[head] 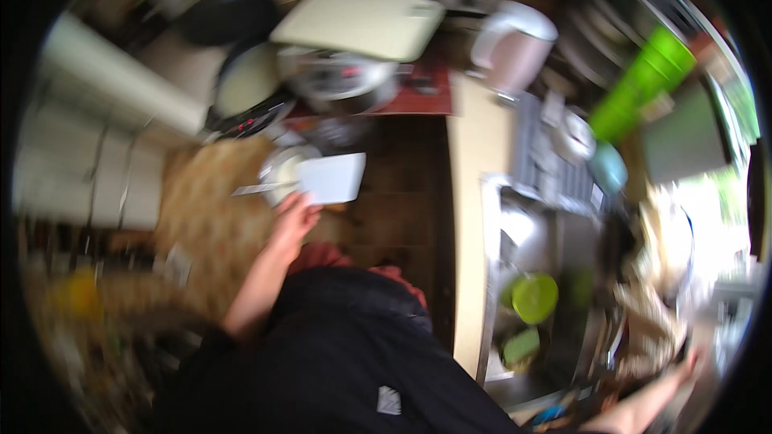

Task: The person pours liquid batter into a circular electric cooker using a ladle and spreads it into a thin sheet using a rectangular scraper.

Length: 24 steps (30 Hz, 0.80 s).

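Note:
My left hand (pixel 295 215) grips a flat white rectangular piece (pixel 332 179) out in front of my body. A thin pale strip (pixel 262 188) sticks out to the left from the same fist; I cannot tell whether the two are joined. Behind them, lower down, is a round container (pixel 283 163) with pale contents, partly covered by the white piece. At the far lower right, my right hand (pixel 689 367) reaches past the sink toward the window side, close to a crumpled brown paper bag (pixel 648 319). Blur hides its fingers and anything in them.
To the right, a steel sink (pixel 491 253) holds a green bowl (pixel 535 298) and a green sponge-like piece (pixel 520 345). Beyond it are a grey dish rack (pixel 531 144), a pink jug (pixel 520 51) and stacked green cups (pixel 642 84). Ahead, a cream board (pixel 362 21) lies over a metal appliance (pixel 338 78).

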Tool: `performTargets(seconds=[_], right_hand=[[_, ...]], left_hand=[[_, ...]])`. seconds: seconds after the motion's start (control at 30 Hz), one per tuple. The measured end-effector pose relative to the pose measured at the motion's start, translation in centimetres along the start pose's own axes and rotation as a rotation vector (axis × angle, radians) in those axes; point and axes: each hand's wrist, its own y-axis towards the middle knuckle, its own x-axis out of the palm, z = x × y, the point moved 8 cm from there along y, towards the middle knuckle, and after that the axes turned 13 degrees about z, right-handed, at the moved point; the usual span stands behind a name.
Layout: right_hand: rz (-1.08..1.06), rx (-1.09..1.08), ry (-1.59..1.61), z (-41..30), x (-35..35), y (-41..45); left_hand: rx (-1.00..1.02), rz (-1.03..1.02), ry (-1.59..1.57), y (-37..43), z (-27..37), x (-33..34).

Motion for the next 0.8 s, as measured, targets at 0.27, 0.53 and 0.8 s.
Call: performTargets(seconds=[0.27,0.53,0.8], right_hand=[[0.025,0.313,0.032,-3.1,6.8,-15.5],[-0.012,0.277,-0.012,-4.8,7.5,-20.2],[-0.026,0.262,-0.001,-6.5,7.0,-23.6]], left_hand=[[-0.061,0.092,0.081,-1.5,-2.1,-0.9],[-0.067,0.015,0.143,-0.7,-2.7,1.0],[-0.087,0.029,0.135,-0.4,-2.9,-0.6]])
